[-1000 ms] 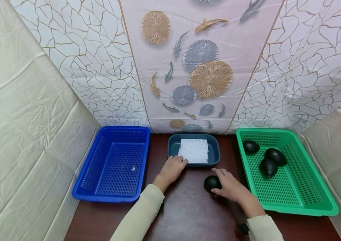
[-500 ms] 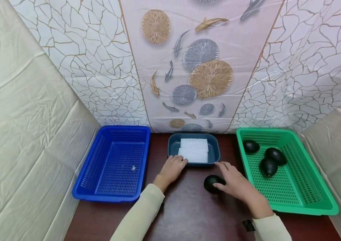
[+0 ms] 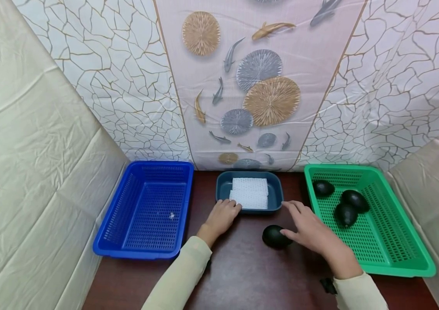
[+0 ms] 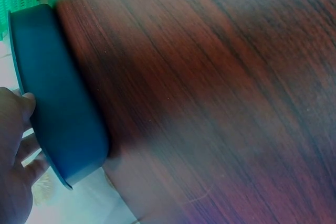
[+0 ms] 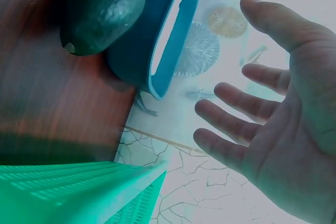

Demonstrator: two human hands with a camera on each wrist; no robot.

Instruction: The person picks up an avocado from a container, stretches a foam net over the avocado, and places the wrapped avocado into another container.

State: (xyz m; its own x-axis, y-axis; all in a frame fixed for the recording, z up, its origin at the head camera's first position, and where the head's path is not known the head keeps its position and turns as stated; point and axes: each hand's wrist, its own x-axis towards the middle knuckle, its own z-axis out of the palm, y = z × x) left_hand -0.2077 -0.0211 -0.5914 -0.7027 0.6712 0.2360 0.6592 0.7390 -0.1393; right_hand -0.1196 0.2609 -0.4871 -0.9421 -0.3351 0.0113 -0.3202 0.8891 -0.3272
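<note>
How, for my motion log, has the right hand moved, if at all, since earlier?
Yes: the right hand has moved rightward, toward the green basket.

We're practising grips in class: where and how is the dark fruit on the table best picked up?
Probably round its thick middle, from above and the right: the dark fruit lies on its side, with its top uncovered and its flanks rounded, and the right hand is beside it, holding nothing.

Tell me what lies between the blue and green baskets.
In the head view: the tray with white netting, one loose fruit, the left hand and the right hand.
</note>
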